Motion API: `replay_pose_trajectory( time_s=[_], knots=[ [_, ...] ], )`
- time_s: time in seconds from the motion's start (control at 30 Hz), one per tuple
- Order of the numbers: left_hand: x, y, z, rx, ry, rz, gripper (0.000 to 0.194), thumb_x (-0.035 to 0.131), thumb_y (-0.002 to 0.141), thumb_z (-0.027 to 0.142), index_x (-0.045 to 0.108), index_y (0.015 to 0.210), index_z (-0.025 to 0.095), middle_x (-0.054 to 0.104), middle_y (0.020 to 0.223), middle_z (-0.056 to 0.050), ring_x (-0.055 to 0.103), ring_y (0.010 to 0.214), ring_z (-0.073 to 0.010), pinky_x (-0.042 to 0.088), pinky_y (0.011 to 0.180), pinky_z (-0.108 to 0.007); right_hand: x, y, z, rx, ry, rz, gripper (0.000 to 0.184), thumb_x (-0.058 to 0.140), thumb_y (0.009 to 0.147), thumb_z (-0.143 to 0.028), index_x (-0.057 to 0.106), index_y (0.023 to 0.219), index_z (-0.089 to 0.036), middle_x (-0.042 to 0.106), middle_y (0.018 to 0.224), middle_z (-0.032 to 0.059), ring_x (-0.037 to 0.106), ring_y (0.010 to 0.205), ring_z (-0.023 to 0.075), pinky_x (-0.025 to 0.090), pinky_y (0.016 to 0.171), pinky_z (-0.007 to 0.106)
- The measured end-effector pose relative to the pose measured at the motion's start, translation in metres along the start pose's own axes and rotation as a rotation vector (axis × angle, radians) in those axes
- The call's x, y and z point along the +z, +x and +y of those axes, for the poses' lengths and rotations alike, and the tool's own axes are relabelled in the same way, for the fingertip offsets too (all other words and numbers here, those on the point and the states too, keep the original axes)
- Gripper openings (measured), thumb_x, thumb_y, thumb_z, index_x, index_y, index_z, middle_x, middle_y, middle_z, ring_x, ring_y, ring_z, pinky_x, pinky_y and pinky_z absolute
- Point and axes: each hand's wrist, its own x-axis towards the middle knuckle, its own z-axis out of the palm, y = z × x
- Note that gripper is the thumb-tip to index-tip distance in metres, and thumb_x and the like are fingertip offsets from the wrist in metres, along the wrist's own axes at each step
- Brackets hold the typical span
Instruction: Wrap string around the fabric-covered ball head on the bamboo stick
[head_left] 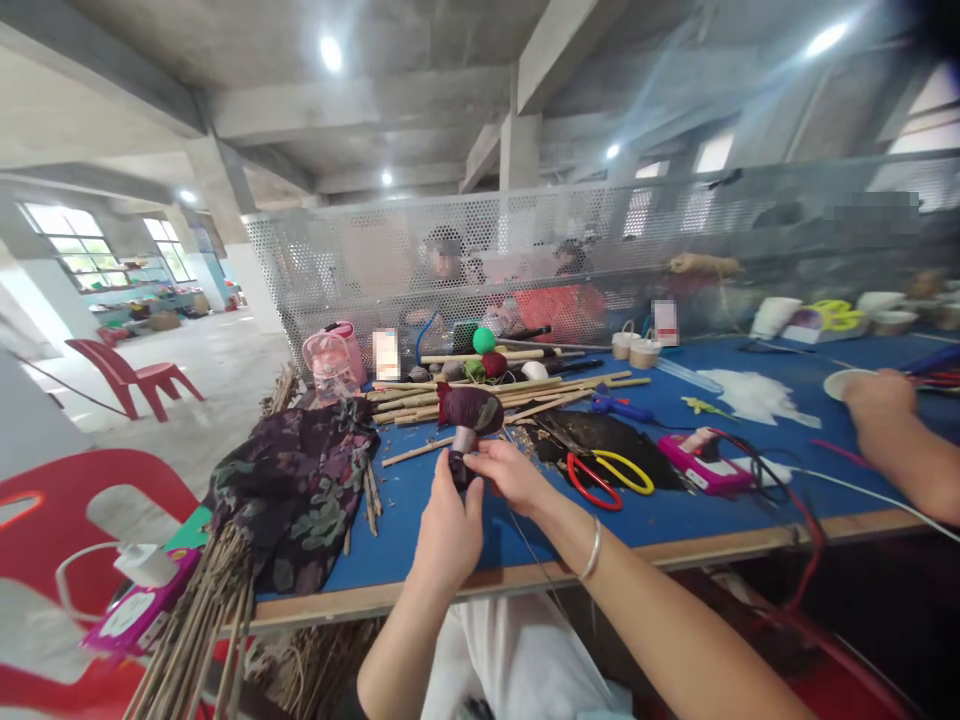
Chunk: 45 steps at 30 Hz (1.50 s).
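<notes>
Close to the table's front edge, my left hand [452, 525] is closed around a small dark object [460, 472], partly hidden by the fingers. My right hand [511, 474] pinches at the same object from the right, thumb and fingers together. Above the fingers a grey cylinder [465, 438] shows; I cannot tell whether it is joined to the dark object. Just beyond lies a dark purple wound bundle [472, 409] with a red end. To the right of my hands rest scissors [600, 478] with one red and one yellow handle loop.
Wooden sticks [540, 392], yarn balls [484, 341] and a blue glue gun [621, 405] lie on the blue table [420, 560]. Camouflage cloth [296, 500] and a stick bundle [202, 610] are left; a magenta power strip [705, 463] and another person's hand [885, 405] are right. Perforated mesh stands behind.
</notes>
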Motion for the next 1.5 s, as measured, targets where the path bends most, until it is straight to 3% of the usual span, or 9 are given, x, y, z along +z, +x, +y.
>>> replay_pose_trajectory(
  time_s=[0.17,0.27,0.53,0.67,1.0,1.1,1.23,1.4,1.5],
  knots=[
    [0.012,0.002,-0.009,-0.099,-0.221,0.013,0.033,0.048,0.082,0.037,0.048,0.109,0.018,0.061,0.083,-0.008,0.058,0.067,-0.0167,0.044,0.060,-0.027,-0.002,-0.001,0.002,-0.078,-0.156,0.026,0.023,0.060,0.071,-0.032,0.060,0.084,-0.013,0.056,0.060,-0.0005,0.051,0.060,0.0129,0.037,0.056,0.024],
    [0.015,0.014,-0.002,-0.270,-0.550,-0.074,0.025,0.048,0.080,0.043,0.046,0.090,0.020,0.046,0.061,0.004,0.038,0.039,-0.0063,0.029,0.037,-0.018,-0.012,0.005,-0.001,-0.091,-0.244,0.058,0.023,0.060,0.071,-0.034,0.059,0.083,-0.014,0.057,0.062,-0.0010,0.050,0.056,0.0110,0.037,0.055,0.024],
    [0.011,0.061,0.025,-0.401,-0.986,-0.300,0.030,0.045,0.078,0.047,0.043,0.076,0.017,0.036,0.054,0.007,0.020,0.033,-0.0017,0.014,0.031,-0.014,-0.036,0.050,-0.031,-0.202,-0.447,0.136,0.017,0.059,0.067,-0.030,0.059,0.068,-0.013,0.054,0.060,-0.0014,0.045,0.055,0.0097,0.033,0.056,0.023],
    [0.003,0.063,0.023,-0.415,-0.789,-0.316,0.049,0.039,0.073,0.066,0.045,0.076,0.017,0.034,0.049,0.008,0.020,0.031,-0.0028,0.014,0.030,-0.015,-0.035,0.041,-0.043,-0.229,-0.534,0.060,0.016,0.058,0.068,-0.029,0.059,0.068,-0.013,0.051,0.055,-0.0028,0.041,0.050,0.0086,0.030,0.052,0.022],
    [-0.014,0.051,0.038,-0.321,-0.406,-0.209,0.043,0.042,0.073,0.064,0.037,0.068,0.021,0.034,0.047,0.007,0.026,0.032,-0.0055,0.018,0.031,-0.019,-0.039,0.009,-0.048,-0.104,-0.405,-0.028,0.028,0.056,0.073,-0.042,0.049,0.084,-0.017,0.044,0.050,-0.0065,0.036,0.042,0.0076,0.028,0.045,0.021],
    [-0.026,0.067,0.051,-0.187,-0.186,-0.112,0.041,0.035,0.079,0.059,0.042,0.070,0.020,0.038,0.047,0.005,0.033,0.034,-0.0085,0.026,0.036,-0.022,-0.055,0.012,-0.036,0.078,-0.307,-0.055,0.047,0.049,0.074,-0.057,0.050,0.103,-0.020,0.061,0.094,0.0077,0.057,0.077,0.0175,0.041,0.069,0.032],
    [-0.029,0.086,0.066,0.205,0.264,-0.015,0.034,0.040,0.082,0.047,0.057,0.082,0.017,0.061,0.071,-0.008,0.057,0.069,-0.0202,0.040,0.062,-0.027,-0.058,0.018,-0.030,0.176,-0.019,0.018,0.060,0.050,0.072,-0.060,0.038,0.121,-0.027,0.033,0.138,0.0104,0.032,0.125,0.0223,0.023,0.099,0.040],
    [-0.011,0.086,0.065,0.207,0.371,-0.068,0.032,0.049,0.078,0.048,0.060,0.086,0.020,0.064,0.079,-0.013,0.058,0.085,-0.0281,0.039,0.072,-0.030,-0.032,0.029,-0.031,0.149,0.297,-0.158,0.037,0.065,0.062,-0.020,0.050,0.096,-0.022,0.062,0.096,0.0039,0.059,0.083,0.0154,0.043,0.076,0.031],
    [-0.010,0.090,0.059,0.154,0.321,-0.040,0.029,0.054,0.075,0.046,0.060,0.085,0.020,0.064,0.080,-0.013,0.058,0.088,-0.0292,0.038,0.075,-0.031,-0.023,0.034,-0.032,0.157,0.329,-0.021,0.012,0.053,0.061,-0.013,0.050,0.072,-0.016,0.048,0.050,-0.0052,0.039,0.039,0.0054,0.033,0.042,0.018]
  ],
)
